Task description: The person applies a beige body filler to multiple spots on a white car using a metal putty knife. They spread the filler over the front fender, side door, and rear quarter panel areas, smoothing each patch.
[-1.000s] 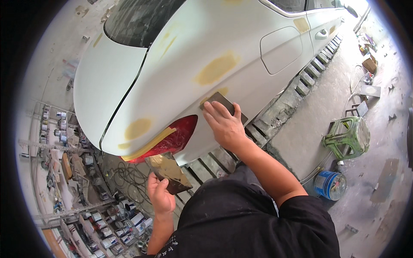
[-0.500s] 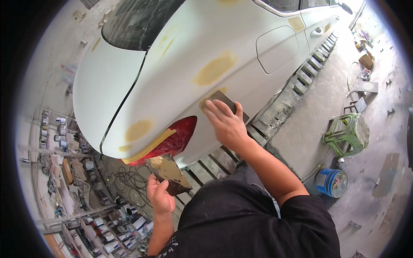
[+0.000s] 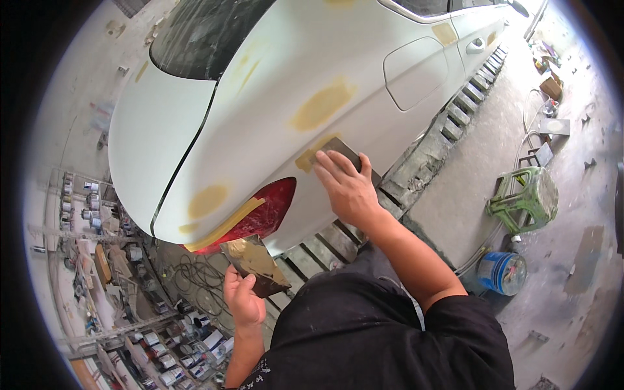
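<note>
My right hand presses a flat, dark putty spreader against the white car's rear side. A fresh patch of yellowish filler shows at the spreader's left edge. Lower down, my left hand grips a dark metal mixing plate by its near edge, thumb on top. Tan filler is smeared across that plate. Just beyond it sits the red tail light, with yellow tape along its upper edge. Larger dried patches of filler mark the panel above.
Slatted floor grating runs beneath the car's side. To the right stand a green plastic stool and a clear water bottle with a blue label, near a hose. Shelves at lower left hold several paint cans. Coiled cables lie behind the car.
My right hand and the spreader have slid slightly to the right, baring more of the filler patch on their left. The left hand holds the plate nearly still.
</note>
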Available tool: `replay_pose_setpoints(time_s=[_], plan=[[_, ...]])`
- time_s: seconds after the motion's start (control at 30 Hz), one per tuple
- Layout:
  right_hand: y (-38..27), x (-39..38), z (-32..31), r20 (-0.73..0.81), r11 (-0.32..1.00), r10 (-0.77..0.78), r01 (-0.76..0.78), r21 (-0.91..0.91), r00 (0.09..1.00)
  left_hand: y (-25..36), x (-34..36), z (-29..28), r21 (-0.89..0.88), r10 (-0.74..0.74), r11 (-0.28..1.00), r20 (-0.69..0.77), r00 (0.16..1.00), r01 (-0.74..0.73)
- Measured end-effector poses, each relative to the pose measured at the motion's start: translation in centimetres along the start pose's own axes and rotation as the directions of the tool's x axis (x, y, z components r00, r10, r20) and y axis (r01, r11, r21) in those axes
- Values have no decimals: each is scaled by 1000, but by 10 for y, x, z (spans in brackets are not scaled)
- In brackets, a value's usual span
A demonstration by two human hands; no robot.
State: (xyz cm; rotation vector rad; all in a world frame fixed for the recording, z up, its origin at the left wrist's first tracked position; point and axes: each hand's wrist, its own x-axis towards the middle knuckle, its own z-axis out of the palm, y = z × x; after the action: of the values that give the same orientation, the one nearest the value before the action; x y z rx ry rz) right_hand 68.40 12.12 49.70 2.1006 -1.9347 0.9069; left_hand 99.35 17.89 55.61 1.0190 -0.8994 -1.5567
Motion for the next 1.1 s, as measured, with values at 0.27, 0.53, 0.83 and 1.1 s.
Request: replay_pose_setpoints(time_s=[0.27, 0.53, 0.83, 1.1], plan=[[6, 3, 0, 134, 1000, -15, 14, 9, 991, -1, 2, -1, 2, -6, 1000, 7, 1000, 6], [8, 8, 5, -33, 999, -15, 16, 33, 999, -3, 5, 2, 16, -1, 1000, 22, 1000, 1], [14, -26, 21, 66, 1000, -28, 27, 9, 997, 0, 6, 7, 15, -15, 1000, 13, 1000, 14], [27, 5, 2, -85, 999, 13, -16, -29, 996, 1, 7, 13, 36, -22, 999, 23, 999, 21]])
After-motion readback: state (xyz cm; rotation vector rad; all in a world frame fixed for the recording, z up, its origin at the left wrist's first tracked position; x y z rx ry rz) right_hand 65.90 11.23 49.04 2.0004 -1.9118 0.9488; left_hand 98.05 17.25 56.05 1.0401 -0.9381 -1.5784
